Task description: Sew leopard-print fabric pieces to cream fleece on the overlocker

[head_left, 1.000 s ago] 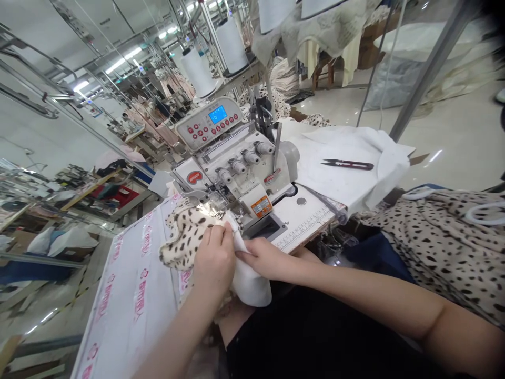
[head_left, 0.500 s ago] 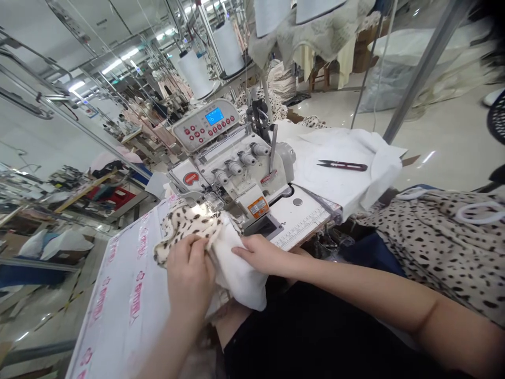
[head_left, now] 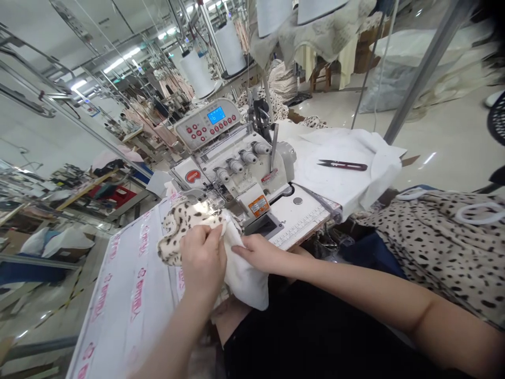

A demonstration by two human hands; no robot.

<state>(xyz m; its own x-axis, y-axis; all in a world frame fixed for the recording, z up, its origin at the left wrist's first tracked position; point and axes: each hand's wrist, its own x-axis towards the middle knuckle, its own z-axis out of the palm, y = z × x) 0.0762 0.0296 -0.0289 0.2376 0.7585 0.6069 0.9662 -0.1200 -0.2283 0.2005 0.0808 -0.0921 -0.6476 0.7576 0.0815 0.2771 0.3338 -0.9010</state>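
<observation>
Head view, inventory of hands and goods. Left hand (head_left: 203,260): narrow pinch, shut on spotted fabric (head_left: 185,231), fingers covering part of it. Right hand (head_left: 256,252): fingers laid on white cloth (head_left: 246,279), thumb hidden; firmness of hold cannot be told. Both fabrics lie at the front of an overlocker (head_left: 244,168), which stands at 12 o'clock from the hands, on a printed table (head_left: 126,295). Needle area blurred by glare. Snips (head_left: 342,165) rest on a white heap (head_left: 347,184) at 2 o'clock. Spotted garments (head_left: 442,247) at 3 o'clock, cut off by the frame edge.
</observation>
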